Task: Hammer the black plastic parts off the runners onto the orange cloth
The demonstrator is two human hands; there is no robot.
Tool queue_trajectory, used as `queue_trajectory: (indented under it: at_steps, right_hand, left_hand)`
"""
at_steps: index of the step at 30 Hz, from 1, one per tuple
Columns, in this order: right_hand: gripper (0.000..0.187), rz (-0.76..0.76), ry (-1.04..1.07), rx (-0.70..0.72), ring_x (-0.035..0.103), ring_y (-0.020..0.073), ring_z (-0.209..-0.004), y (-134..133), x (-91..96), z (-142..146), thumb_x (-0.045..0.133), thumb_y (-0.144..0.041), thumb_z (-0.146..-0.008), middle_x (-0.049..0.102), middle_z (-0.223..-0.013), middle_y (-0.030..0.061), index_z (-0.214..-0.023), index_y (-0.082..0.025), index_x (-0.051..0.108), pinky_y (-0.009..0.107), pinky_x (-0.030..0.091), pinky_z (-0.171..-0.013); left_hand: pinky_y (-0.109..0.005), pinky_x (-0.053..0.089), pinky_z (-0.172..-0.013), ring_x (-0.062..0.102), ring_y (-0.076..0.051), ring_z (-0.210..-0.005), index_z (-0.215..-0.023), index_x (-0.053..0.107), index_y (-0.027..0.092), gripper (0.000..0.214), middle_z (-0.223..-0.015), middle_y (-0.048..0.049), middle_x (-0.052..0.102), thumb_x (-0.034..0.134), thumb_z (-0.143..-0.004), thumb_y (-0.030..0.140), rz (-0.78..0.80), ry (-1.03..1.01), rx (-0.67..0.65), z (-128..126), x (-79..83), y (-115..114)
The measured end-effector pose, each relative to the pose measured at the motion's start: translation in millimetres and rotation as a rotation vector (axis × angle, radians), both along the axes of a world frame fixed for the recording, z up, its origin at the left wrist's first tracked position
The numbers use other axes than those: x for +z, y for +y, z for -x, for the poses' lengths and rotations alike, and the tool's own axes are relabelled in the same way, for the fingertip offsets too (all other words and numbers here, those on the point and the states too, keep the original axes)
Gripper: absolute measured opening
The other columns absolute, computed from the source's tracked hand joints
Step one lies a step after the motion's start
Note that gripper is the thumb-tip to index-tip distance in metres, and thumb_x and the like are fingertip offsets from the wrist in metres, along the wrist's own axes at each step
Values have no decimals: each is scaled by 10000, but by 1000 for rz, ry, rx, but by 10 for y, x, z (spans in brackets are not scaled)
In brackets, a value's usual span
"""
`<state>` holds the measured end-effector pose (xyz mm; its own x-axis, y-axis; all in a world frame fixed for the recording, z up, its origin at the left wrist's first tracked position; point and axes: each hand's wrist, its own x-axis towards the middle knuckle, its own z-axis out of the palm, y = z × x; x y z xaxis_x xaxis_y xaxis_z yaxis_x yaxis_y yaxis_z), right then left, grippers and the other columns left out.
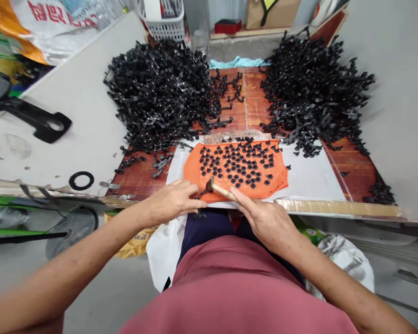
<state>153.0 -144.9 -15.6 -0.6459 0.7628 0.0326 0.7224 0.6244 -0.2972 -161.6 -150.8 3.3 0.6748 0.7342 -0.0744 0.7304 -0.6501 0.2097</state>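
- At the near edge of the table (pixel 254 106), my L hand (pixel 170 202) has its fingers closed on a small black part (pixel 201 194), on the front hem of the orange cloth (pixel 281 178).
- My R hand (pixel 264 220) grips the hammer (pixel 219 188) by its wooden handle, index finger laid along it; hammer head just at the part.
- Rest of cloth dotted w/ round black caps (pixel 237 164).
- Behind: left heap (pixel 160 88) & right heap (pixel 313 88) of black pcs, well apart.

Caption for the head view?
Right hand holds a small hammer over black parts on an orange cloth; left hand at its edge.
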Motion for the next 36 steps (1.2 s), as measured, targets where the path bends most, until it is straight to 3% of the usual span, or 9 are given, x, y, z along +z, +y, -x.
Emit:
queue_trajectory:
  at_steps: [3,9,15,19,23,26,28,32,36]
  right_hand:
    - [583,32,73,10,755,191,-722,12,-23,2,411,-268,-1092,807,-1011,17,-1646,-389,277,258,530,-628]
    - [592,110,124,-18,748,195,-715,29,-108,-42,411,-233,-1076,803,-1059,30,-1635,-401,309,276,539,-644]
    - [305,420,584,-173,694,170,-704,36,24,79,561,-323,-1003,756,-845,14,-1264,-215,677,262,534,-676]
    - [246,581,832,-140,710,189,-916,84,142,296,695,-306,-882,754,-1032,41,-1106,-206,676,287,559,-821]
    - [207,697,899,-163,690,163,-819,49,132,433,710,-289,-849,728,-914,9,-1033,-206,663,273,562,-766]
    - [55,696,866,-226,606,121,-663,-13,53,448,676,-251,-861,670,-751,-34,-885,-207,652,233,507,-649]
    - [65,695,837,-248,534,104,-604,-49,4,420,661,-236,-861,610,-678,-50,-813,-201,634,222,452,-588]
    - [78,768,843,-220,486,96,-594,-105,-35,352,669,-214,-835,569,-654,-58,-773,-193,626,218,414,-570]
    - [78,839,987,-174,575,121,-684,-139,-33,347,671,-256,-848,650,-754,-27,-807,-196,642,240,505,-674]
  left_hand:
    - [-264,403,-705,490,-172,-723,-1175,740,315,302,-837,-21,570,469,-1041,305,26,-4,41,-60,-151,-45]
    - [-247,381,-643,505,-147,-674,-1061,734,263,317,-815,-10,547,420,-1032,235,63,-164,226,-128,-256,-260]
    - [-246,512,-633,627,-128,-649,-1110,642,227,231,-781,28,586,484,-1000,355,267,-867,866,-477,-39,-360]
    - [-234,535,-584,608,-101,-560,-1104,581,220,250,-721,74,528,599,-932,401,402,-1245,1016,-835,-45,-319]
    - [-230,549,-614,628,-107,-608,-1086,544,231,233,-732,68,583,617,-931,389,442,-1333,1003,-1043,-127,-329]
    - [-264,563,-615,648,-138,-601,-1095,528,237,212,-710,54,622,545,-974,410,464,-1165,956,-999,-161,-426]
    - [-286,562,-626,668,-162,-614,-1127,560,243,221,-712,33,658,514,-997,415,303,-902,920,-886,-152,-518]
    - [-406,550,-912,729,-243,-935,-1184,636,252,221,-1020,-75,763,581,-983,324,-350,-444,691,-727,-94,-655]
    - [-411,518,-998,737,-223,-979,-1281,581,250,269,-1091,-64,780,513,-1022,229,-371,-392,332,-901,-97,-647]
